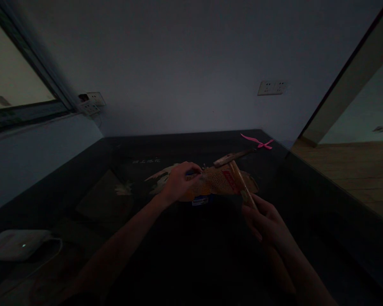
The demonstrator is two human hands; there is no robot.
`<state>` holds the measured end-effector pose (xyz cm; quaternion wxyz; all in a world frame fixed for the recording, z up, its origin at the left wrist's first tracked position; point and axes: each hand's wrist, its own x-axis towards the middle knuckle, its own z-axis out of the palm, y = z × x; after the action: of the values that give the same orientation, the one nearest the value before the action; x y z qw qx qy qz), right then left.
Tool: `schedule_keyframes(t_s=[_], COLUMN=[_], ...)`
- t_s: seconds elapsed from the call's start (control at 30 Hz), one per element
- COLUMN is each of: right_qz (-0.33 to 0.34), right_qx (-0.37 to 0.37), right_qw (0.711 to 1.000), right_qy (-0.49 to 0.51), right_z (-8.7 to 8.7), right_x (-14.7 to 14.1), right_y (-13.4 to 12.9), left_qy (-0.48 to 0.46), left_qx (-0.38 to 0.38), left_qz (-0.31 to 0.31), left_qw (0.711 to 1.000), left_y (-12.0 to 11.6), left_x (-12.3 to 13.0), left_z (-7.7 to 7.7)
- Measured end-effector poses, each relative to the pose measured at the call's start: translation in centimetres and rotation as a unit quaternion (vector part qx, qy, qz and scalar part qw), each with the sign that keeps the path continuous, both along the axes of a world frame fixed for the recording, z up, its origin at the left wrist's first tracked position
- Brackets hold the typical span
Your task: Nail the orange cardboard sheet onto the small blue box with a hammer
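Note:
The picture is dark. My right hand is closed around the handle of a hammer, whose head lies crosswise at the top end, above a patterned package. My left hand reaches over that package from the left, thumb and fingers pinched together. Whatever sits between those fingertips is too small and dim to name. Orange-brown with dots, a red patch and some blue, the package lies flat on the dark table. Part of it is hidden behind my left hand and the hammer.
A thin pink object, crossed at one end, lies near the far right table corner. At the left edge is a white device with a cable. The wall behind carries sockets. Wooden floor shows at right.

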<state>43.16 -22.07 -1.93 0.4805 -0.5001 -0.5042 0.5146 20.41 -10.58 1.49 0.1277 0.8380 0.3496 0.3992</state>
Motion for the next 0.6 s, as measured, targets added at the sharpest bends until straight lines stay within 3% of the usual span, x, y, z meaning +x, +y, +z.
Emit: schedule_keyframes(t_s=[0.07,0.2,0.37,0.6], right_qz=[0.000,0.002,-0.002,0.000], right_qx=[-0.005,-0.014,-0.021,-0.034], right_qw=[1.000,1.000,1.000,0.999], right_qy=[0.002,0.006,0.001,-0.006], right_z=[0.0,0.3,0.7,0.3], right_x=[-0.2,-0.5,-0.5,-0.6], right_y=[0.1,0.0,-0.1,0.0], left_qy=[-0.049,-0.076,-0.066,-0.056], left_qx=[-0.034,-0.079,-0.097,-0.122], left_qz=[0.024,0.013,-0.012,-0.028], left_qw=[0.998,0.994,0.993,0.990], left_y=[1.7,3.4,3.6,3.3], left_x=[0.7,1.8,1.8,1.7], left_z=[-0.3,-1.7,-3.0,-3.5])
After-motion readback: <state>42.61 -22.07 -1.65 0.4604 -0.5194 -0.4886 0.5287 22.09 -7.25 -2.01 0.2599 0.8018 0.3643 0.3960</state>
